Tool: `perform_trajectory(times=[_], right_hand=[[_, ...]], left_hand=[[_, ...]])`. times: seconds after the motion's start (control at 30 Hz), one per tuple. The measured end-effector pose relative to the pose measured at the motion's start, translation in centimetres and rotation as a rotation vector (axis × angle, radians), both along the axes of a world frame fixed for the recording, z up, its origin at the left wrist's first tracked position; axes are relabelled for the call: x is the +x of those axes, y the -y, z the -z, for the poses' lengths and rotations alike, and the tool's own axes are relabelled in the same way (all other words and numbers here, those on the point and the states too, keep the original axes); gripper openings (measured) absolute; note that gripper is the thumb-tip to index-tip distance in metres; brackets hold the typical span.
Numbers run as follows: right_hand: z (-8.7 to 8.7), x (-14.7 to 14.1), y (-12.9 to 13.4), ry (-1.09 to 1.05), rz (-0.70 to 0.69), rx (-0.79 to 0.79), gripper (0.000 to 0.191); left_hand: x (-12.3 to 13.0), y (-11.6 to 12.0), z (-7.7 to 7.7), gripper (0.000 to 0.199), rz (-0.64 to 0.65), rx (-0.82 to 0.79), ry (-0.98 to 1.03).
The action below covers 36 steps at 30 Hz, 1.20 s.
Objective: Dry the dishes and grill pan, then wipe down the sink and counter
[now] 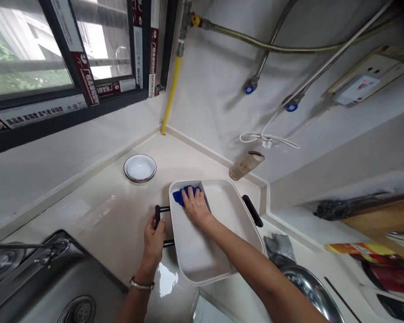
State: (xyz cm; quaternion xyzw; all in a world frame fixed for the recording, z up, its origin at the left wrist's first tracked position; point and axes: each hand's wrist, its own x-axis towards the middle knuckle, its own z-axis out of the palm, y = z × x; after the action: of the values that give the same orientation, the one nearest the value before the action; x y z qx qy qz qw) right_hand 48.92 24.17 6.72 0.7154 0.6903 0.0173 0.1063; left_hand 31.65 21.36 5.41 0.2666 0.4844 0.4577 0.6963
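A white rectangular tray (222,202) with black handles lies on the cream countertop. My left hand (154,240) grips the tray's left black handle (158,215). My right hand (195,207) presses a blue cloth (185,194) flat against the tray's inner floor, in its far left corner. The cloth is mostly hidden under my fingers. The other black handle (252,210) sticks out on the right side.
A small white bowl (140,168) sits near the window wall. A steel sink (47,287) with a drain lies at lower left. A bottle (245,165) leans at the back wall. A grey rag (281,249) and a metal bowl (309,291) lie to the right.
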Motion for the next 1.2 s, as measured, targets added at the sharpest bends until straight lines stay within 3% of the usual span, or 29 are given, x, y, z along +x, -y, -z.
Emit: perform_trajectory(times=[0.13, 0.3, 0.5, 0.6, 0.7, 0.8, 0.87, 0.97, 1.1, 1.2], right_hand=[[-1.1, -1.1, 1.2, 0.022, 0.087, -0.048, 0.058], [-2.6, -1.6, 6.0, -0.043, 0.069, -0.121, 0.061], [-5.0, -0.6, 11.8, -0.229, -0.038, -0.338, 0.036], [-5.8, -0.8, 12.5, -0.316, -0.111, -0.46, 0.026], [-5.7, -2.0, 12.0, -0.478, -0.21, -0.467, 0.025], [-4.8, -3.2, 10.8, -0.667, -0.14, -0.483, 0.022], [-4.2, -3.5, 10.0, -0.732, 0.034, -0.407, 0.024], [-4.5, -2.7, 9.6, -0.813, 0.316, -0.045, 0.027], [-6.9, 0.9, 11.4, -1.411, 0.485, 0.292, 0.023], [-7.9, 4.8, 13.8, -1.675, 0.597, 0.507, 0.024]], left_hand=[[0.4, 0.2, -0.2, 0.042, -0.069, -0.013, 0.045], [0.3, 0.3, -0.5, 0.042, -0.089, -0.009, 0.074], [0.4, 0.4, -0.8, 0.044, -0.097, -0.004, 0.106], [0.5, 0.4, -0.7, 0.044, -0.102, -0.002, 0.105], [0.4, 0.3, -0.6, 0.043, -0.092, 0.006, 0.094], [0.2, 0.3, -1.0, 0.04, -0.054, 0.02, 0.08], [0.1, 0.3, -1.5, 0.038, -0.02, 0.036, 0.072], [-0.1, 0.2, -1.8, 0.038, 0.032, 0.061, 0.055], [-0.8, -0.7, -1.3, 0.042, 0.128, 0.103, -0.123], [-1.7, -1.3, -1.7, 0.059, 0.145, 0.228, -0.464]])
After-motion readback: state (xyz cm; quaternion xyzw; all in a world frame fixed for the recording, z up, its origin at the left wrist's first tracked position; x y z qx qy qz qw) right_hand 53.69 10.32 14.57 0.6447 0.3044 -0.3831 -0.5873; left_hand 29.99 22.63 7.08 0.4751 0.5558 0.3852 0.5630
